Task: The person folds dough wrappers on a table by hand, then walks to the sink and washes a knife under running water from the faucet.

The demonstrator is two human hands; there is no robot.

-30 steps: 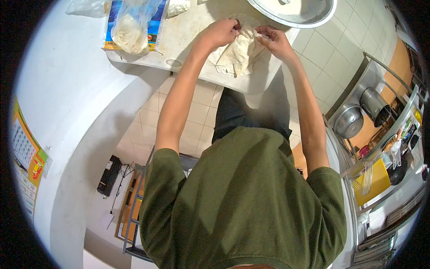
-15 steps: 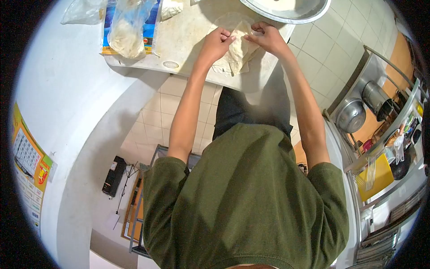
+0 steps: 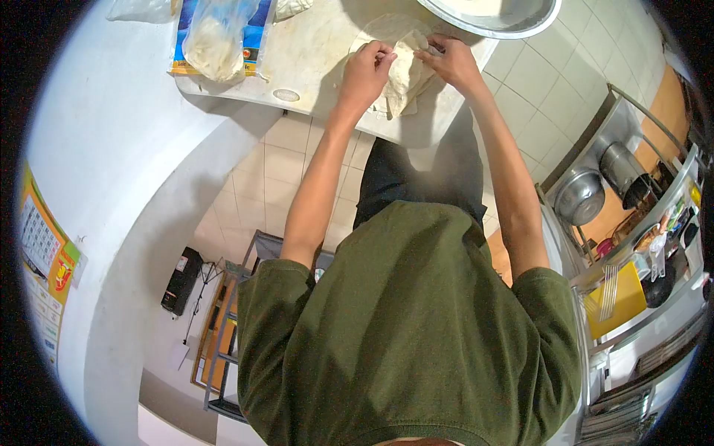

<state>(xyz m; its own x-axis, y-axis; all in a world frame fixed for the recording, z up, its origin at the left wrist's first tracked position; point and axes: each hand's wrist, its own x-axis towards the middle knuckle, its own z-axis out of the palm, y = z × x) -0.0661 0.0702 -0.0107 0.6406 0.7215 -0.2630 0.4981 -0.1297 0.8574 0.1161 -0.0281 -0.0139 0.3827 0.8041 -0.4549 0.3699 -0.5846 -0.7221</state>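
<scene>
A thin, pale sheet of dough lies partly folded on the white table, its near end tapering toward the table edge. My left hand pinches the dough's left side between thumb and fingertips. On the other side, my right hand has its fingers closed on the upper right edge of the same dough. More flat dough spreads on the tabletop beneath and around the folded part. The exact grip of the fingertips is too small to make out.
A metal bowl with something whitish inside stands at the table's far right corner. To the left, a clear plastic bag holding dough rests on a blue printed packet. A rack with pots is at the right.
The view has shifted slightly, moving the table up and right. Both hands stay on the dough; its folded part now looks narrower and more gathered between them.
</scene>
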